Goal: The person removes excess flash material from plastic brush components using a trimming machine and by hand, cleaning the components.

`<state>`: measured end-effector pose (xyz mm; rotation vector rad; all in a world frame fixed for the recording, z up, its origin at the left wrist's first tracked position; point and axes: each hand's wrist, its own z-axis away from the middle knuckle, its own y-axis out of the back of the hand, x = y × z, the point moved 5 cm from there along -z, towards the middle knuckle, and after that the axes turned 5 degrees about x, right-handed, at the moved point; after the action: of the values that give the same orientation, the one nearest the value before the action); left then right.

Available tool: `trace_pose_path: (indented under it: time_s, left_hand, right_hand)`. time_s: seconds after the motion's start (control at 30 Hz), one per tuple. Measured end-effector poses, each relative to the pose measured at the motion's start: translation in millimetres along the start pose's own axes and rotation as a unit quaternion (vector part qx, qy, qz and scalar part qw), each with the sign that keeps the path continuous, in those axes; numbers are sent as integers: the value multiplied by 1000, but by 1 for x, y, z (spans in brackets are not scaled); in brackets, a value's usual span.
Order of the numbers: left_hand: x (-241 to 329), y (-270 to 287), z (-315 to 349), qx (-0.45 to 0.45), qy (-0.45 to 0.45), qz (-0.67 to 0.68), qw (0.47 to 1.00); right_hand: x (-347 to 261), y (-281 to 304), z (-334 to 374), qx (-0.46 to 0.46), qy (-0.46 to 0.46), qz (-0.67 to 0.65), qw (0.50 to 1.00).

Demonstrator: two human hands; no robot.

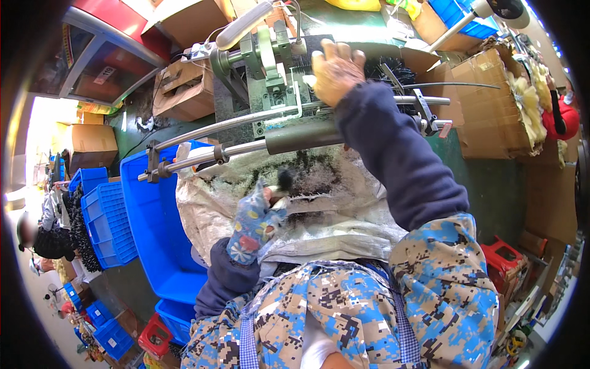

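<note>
My left hand [249, 224], in a blue patterned glove with worn fingertips, is closed round the pale handle of a small brush. The dark bristle head [285, 179] points away from me, over a whitish cloth [344, 227] on my lap that is dusted with black bits. My bare right hand [337, 74] reaches over the metal bars to the grey machine [270, 67]. Its fingers are bent, and a bit of something white shows by the thumb; what they grip is hidden. Black bristles [396, 71] lie just right of this hand.
Steel rods with a dark roller [304, 136] cross in front of me. A large blue bin [157, 246] stands at my left, with blue crates [109, 224] beyond. An open carton [491, 104] stands at the right, near a red stool [503, 264]. Other people are at both sides.
</note>
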<state>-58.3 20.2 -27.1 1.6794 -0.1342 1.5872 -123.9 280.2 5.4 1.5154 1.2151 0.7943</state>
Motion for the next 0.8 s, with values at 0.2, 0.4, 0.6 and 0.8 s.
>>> trace_pose_path:
  time_s: [0.2, 0.4, 0.6, 0.8]
  left_hand:
    - [-3, -8, -6, 24, 64, 31, 997]
    - [-9, -13, 2, 17, 0, 74, 997]
    - [1, -13, 3, 27, 45, 83, 995]
    - [25, 0, 1, 20, 0, 52, 998]
  right_hand:
    - [-4, 0, 23, 3, 6, 7, 1000]
    - [-30, 1, 20, -55, 9, -21, 998]
    - [-69, -6, 14, -8, 28, -57, 998]
    - [-33, -1, 19, -38, 39, 41, 998]
